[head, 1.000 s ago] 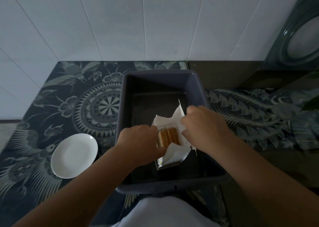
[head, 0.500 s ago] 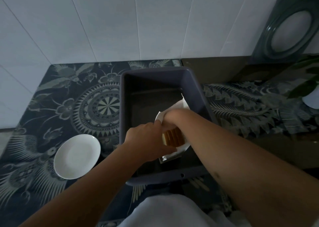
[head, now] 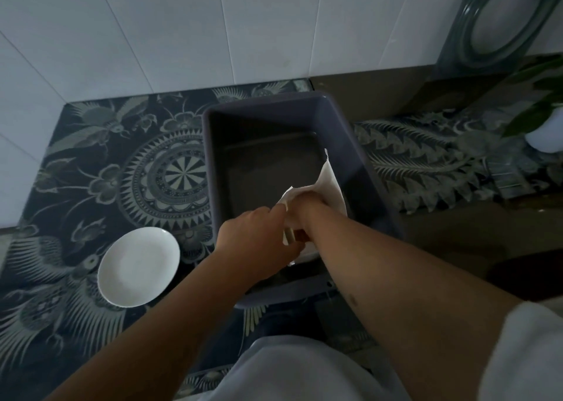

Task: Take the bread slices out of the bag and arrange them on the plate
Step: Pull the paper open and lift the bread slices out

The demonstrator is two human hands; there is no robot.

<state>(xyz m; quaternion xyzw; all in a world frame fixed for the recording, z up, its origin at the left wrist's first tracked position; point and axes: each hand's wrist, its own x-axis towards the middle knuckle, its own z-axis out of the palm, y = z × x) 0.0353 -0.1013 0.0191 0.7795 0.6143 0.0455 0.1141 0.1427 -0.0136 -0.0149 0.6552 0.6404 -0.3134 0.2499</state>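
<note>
Both hands worked the bag [head: 330, 184] in the tub [head: 350, 144]: left hand [head: 259, 236] pinched its mouth, right hand [head: 300, 208] was buried inside with its grip hidden, so thin paper risked tearing and slices crushing before reaching the plate [head: 138, 266].

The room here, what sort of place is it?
Probably a home kitchen or dining corner: white tiled wall, a patterned cloth over the counter, a white plate, and a potted plant at the right edge.

wall: plain white tiles [head: 182, 28] | counter: dark cloth [head: 91, 163] with mandala and bird print, brownish top [head: 380, 95] on the right | light: pretty dim | corner: round dark-framed thing [head: 499, 19], leafy plant [head: 545, 95]
</note>
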